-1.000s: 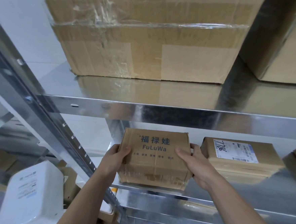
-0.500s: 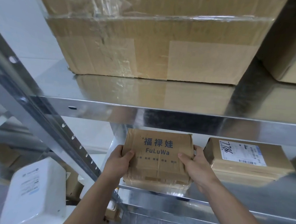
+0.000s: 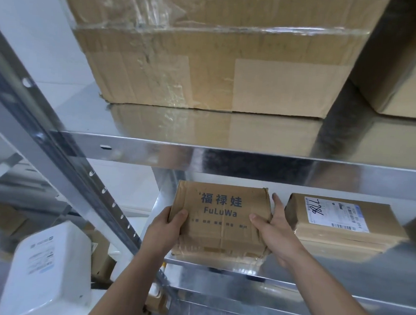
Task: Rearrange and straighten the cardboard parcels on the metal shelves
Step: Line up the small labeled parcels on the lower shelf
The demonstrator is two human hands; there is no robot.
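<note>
Far left, low down, sits a white plastic tub point(image 3: 46, 269), and a slanted metal post point(image 3: 62, 152) runs past it. Next comes the left hand point(image 3: 165, 230). It grips the left side of the FuLuWa box point(image 3: 222, 222), thumb on top. The box sits at the left end of the lower metal shelf point(image 3: 303, 285), its front close to the shelf edge. The right hand point(image 3: 275, 233) grips the other side, thumb on top, fingers stretched along the side. A moment ago both hands held the box the same way, so it has hardly moved, though I think it sits a little straighter now. Just beside it, not touching, lies the labelled parcel point(image 3: 340, 223). I think this box is nearly done and the hands can soon let go
</note>
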